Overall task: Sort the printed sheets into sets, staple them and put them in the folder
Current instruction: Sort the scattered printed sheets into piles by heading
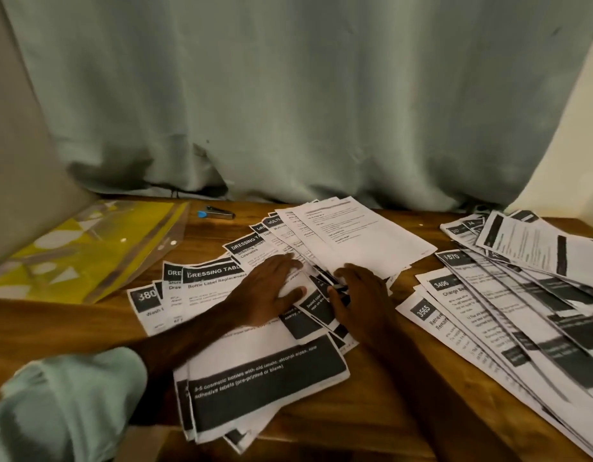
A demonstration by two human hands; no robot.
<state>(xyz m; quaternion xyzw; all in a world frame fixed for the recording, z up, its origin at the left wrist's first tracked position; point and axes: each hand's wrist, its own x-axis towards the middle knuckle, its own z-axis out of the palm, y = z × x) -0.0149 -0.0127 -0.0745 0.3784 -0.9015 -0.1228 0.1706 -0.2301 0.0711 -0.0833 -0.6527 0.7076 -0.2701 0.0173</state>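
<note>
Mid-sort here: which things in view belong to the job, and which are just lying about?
Job:
middle sheets, under the left hand and right hand
right-side sheets
stapler
yellow folder

Just there:
green curtain
wooden table

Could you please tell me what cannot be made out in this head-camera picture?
1. Head view: small print on the right-hand sheets is motion-blurred.
2. Some headings of the middle pile lie hidden under the left hand and right hand.
3. Whether the right hand pinches a sheet: its fingertips are blurred.
4. Stapler: too small for detail.
5. Folder: its left part is hidden by a grey panel.
</note>
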